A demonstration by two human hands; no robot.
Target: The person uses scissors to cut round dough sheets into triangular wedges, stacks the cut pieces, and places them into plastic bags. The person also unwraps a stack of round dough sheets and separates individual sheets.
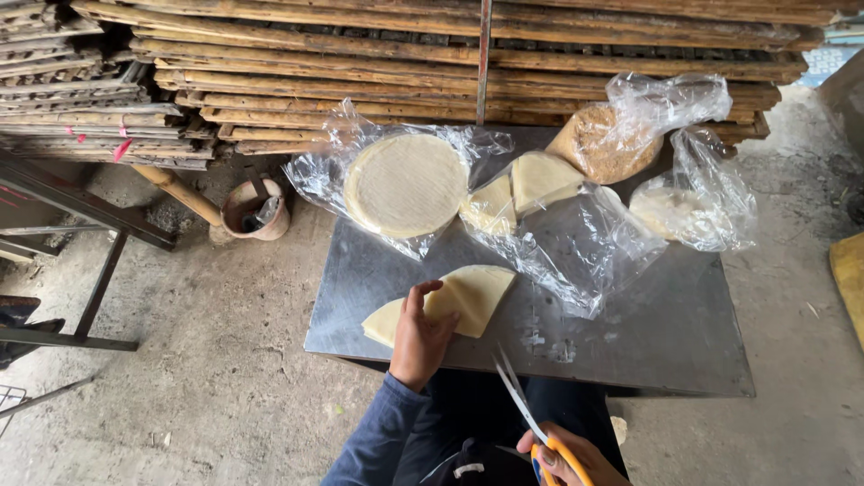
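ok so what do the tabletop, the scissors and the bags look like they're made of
Tabletop: seemingly sheet metal, dull grey, scuffed, with a soft sheen.
Scissors: bright metal blades; the orange handles look like plastic.
Bags: thin clear plastic film, crinkled and glossy, contents showing through.

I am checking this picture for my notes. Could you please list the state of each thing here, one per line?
Left hand: resting on the wedge stack.
Right hand: gripping the scissors.
Scissors: blades slightly open, pointing up.
Wedge stack: cut, lying flat on the metal table.
Round stack: whole, on an opened plastic bag.
Cut pieces: lying on an open clear bag.
Brown-filled bag: open at the top.
Small bag: crumpled, holding pale pieces.
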